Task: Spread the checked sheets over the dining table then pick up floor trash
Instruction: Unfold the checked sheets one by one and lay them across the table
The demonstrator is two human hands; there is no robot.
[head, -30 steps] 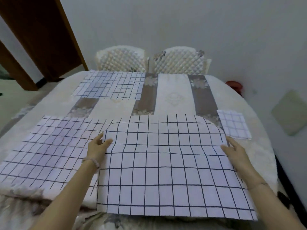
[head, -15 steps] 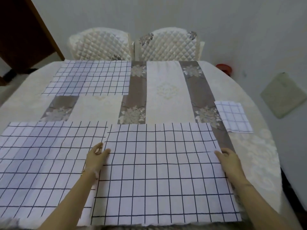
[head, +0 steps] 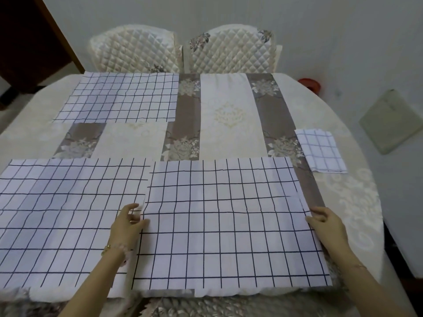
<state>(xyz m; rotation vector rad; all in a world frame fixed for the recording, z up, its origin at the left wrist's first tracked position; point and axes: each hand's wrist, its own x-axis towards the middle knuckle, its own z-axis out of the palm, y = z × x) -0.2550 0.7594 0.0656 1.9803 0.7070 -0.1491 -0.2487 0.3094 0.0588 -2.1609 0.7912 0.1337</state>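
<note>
White fabric with a dark grid is gripped at both sides: the left hand (head: 128, 221) pinches the left edge of the near-right sheet (head: 229, 225) between thumb and curled fingers, and the right hand (head: 326, 221) pinches its right edge likewise. I read this sheet as lying flat on the tabletop (head: 229, 110), its left edge meeting the near-left sheet (head: 64, 213). Farther out, the far-left sheet (head: 119, 97) is spread in front of two quilted chairs (head: 135, 51), and one folded sheet (head: 320, 152) lies near the right rim. Count: four checked sheets, three spread, one folded. I judge the spreading about three-quarters complete, with the far-right area uncovered. Floor trash is not yet collected; I see only a red object (head: 309, 82) beyond the table, which I cannot identify.
</note>
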